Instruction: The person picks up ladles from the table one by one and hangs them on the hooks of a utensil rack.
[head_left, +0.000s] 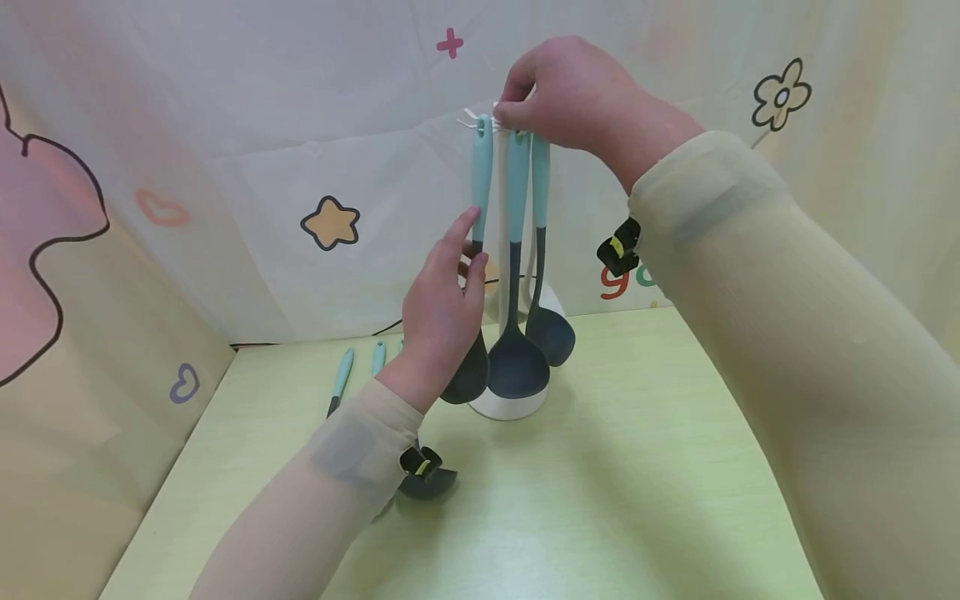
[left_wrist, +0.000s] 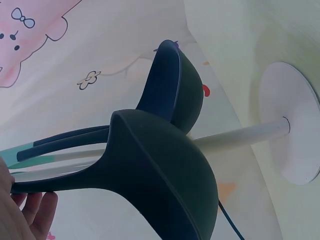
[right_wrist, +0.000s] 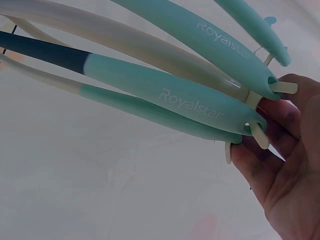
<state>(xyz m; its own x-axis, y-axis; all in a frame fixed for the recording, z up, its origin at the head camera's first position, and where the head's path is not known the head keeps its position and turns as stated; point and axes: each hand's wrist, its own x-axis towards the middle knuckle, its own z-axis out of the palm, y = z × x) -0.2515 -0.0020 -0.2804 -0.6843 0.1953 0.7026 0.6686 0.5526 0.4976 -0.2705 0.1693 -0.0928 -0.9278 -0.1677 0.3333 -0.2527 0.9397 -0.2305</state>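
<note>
L hand (head_left: 444, 310): fingers pinched teal/blk ladle (head_left: 467, 377); R hand (head_left: 581, 96): fingers pinched top of wht rack (head_left: 504, 287), w/ other utensils (head_left: 519, 368) hung nr.

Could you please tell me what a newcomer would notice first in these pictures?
Probably the mint-handled utensils with dark heads, hanging from the white stand near the middle of the head view. Next, the two hands: the right hand grips the stand's top, while the left hand holds the leftmost hanging utensil. An orange star stands out on the pale backdrop, to their left.
</note>
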